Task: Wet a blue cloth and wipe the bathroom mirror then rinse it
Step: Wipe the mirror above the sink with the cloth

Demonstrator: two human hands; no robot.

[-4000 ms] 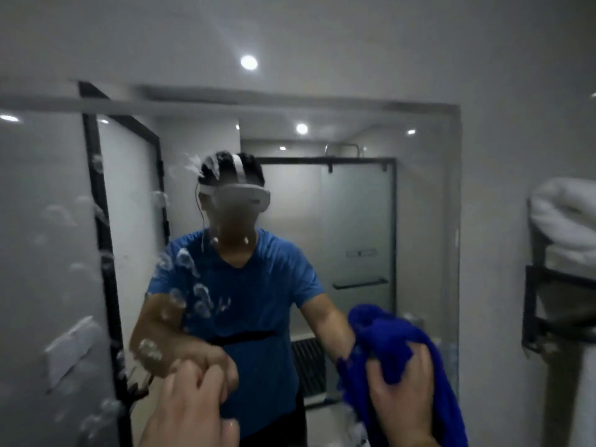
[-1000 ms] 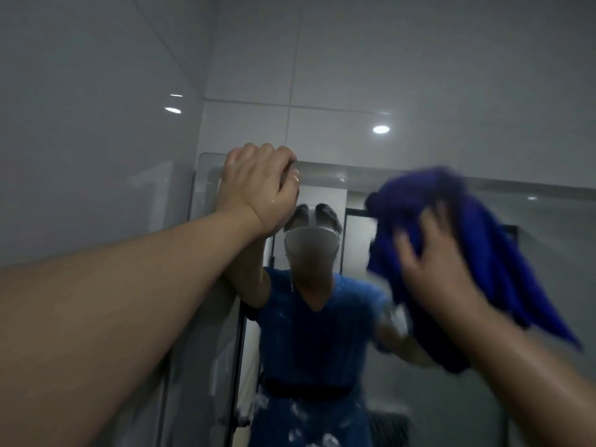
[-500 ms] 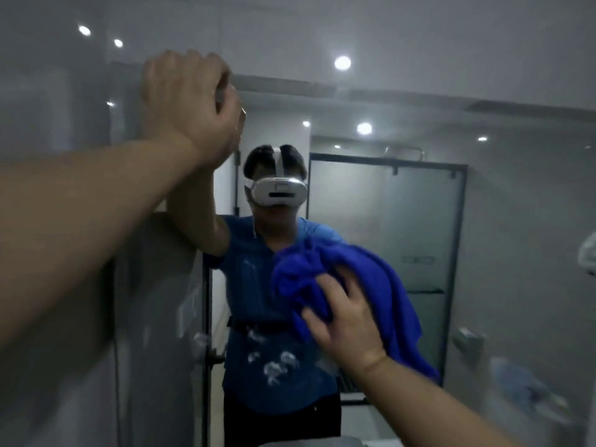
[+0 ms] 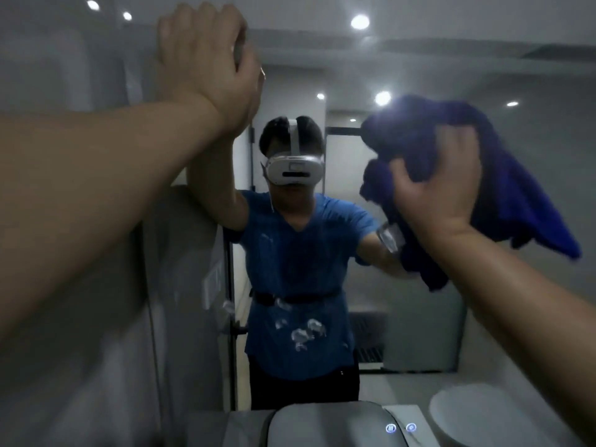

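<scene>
Gripping the blue cloth (image 4: pixel 516 195) as a wad: right hand (image 4: pixel 438 195) fingers curl into its folds against the bathroom mirror (image 4: pixel 548 133). It looks soft, limp and probably water-heavy. A loose tail hangs right of the fingers, so hold the wad. Left hand (image 4: pixel 206 59) fingers hook the mirror's top edge.

Blue short-sleeved T-shirt (image 4: pixel 296 253), white headset (image 4: pixel 295 169) with top strap, black waist belt (image 4: pixel 296 300), dark trousers (image 4: pixel 303 388); forearms (image 4: pixel 96 175) bare.
</scene>
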